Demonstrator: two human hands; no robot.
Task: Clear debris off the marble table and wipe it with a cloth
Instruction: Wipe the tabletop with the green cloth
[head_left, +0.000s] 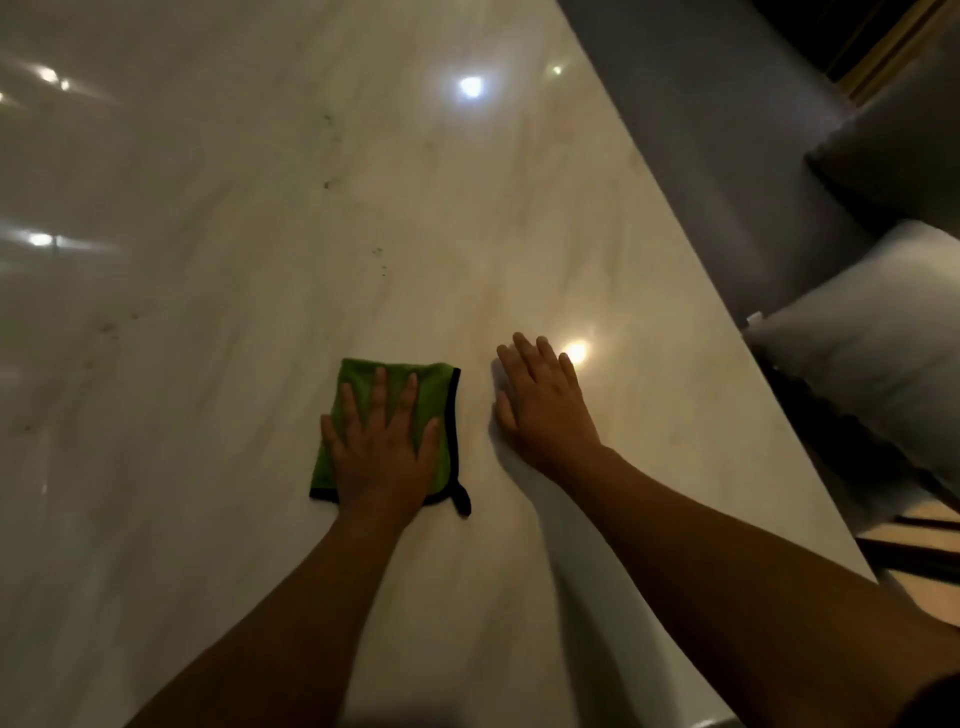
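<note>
Marble table (218, 156), glossy, lamp glare on it. Dark debris specks (106, 327) at left, more farther off mid-table. Green cloth (436, 387), folded, lies near centre. Left hand (382, 452) presses flat on it, fingers straight and spread. Right hand (545, 410) just beside the cloth, flat on bare marble, fingers straight, holding nothing. Grey chair (727, 156) beyond right edge.

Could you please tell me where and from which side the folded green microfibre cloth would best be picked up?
Probably by its black-trimmed right edge near the small black hanging loop, coming from the right. The green microfibre cloth lies flat on the white marble table, the left hand pressed flat over its middle; that edge is bare, beside the free right hand.
</note>
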